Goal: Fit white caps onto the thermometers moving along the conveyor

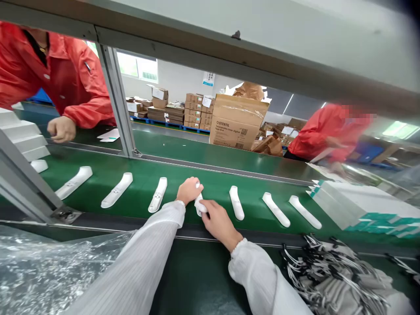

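Note:
In the head view, a white handheld device (pixel 198 204), long with a bent head like a thermometer, is between my two hands over the green conveyor belt (pixel 215 188). My left hand (pixel 189 190) is closed around its far end, with a white tip showing by the fingers. Pinching the near end is my right hand (pixel 218 220). Fingers cover much of the device. More devices lie spaced along the belt: one with buttons face up (pixel 158 195) is left of my hands, and a plain-backed one (pixel 236 203) is to the right.
Grey drawstring pouches (pixel 341 275) are heaped at the lower right, below a stack of white and teal boxes (pixel 370 201). A clear plastic bag (pixel 59 267) fills the lower left. A metal post (pixel 116 100) and overhead beam frame the belt. Two co-workers in red (pixel 82 83) are across it.

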`<state>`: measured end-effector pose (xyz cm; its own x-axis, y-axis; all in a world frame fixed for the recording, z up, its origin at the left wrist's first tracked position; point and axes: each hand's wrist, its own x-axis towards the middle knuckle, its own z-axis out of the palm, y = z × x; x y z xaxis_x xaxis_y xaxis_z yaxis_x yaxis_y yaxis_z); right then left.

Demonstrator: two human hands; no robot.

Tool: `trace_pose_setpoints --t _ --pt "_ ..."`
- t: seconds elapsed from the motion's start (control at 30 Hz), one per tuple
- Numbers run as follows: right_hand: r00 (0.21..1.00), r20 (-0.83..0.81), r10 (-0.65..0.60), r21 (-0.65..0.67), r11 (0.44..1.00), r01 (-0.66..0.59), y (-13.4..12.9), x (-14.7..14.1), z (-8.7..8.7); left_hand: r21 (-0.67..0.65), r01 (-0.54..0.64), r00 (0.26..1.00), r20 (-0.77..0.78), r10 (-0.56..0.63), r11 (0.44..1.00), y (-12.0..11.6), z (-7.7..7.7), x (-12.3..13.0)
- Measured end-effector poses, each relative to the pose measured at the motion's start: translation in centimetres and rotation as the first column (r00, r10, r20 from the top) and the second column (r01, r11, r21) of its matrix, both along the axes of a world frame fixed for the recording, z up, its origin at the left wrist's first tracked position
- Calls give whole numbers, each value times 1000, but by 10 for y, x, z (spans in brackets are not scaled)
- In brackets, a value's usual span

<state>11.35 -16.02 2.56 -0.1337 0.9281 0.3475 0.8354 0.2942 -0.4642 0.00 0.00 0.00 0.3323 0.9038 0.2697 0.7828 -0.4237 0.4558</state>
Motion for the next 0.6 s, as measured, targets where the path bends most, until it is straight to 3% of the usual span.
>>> trace_pose_setpoints --t 0.17,0.33,0.6 --pt "940 342 -22 -100 993 59 -18 -4 4 22 1 1000 2 -1 1000 -1 -3 14" --pt "908 384 -170 -112 967 228 -21 4 4 33 12 1000 26 -13 999 -4 -6 26" --pt "899 425 -110 -259 936 237 -2 20 15 24 -16 999 -39 17 1000 -5 0 48"
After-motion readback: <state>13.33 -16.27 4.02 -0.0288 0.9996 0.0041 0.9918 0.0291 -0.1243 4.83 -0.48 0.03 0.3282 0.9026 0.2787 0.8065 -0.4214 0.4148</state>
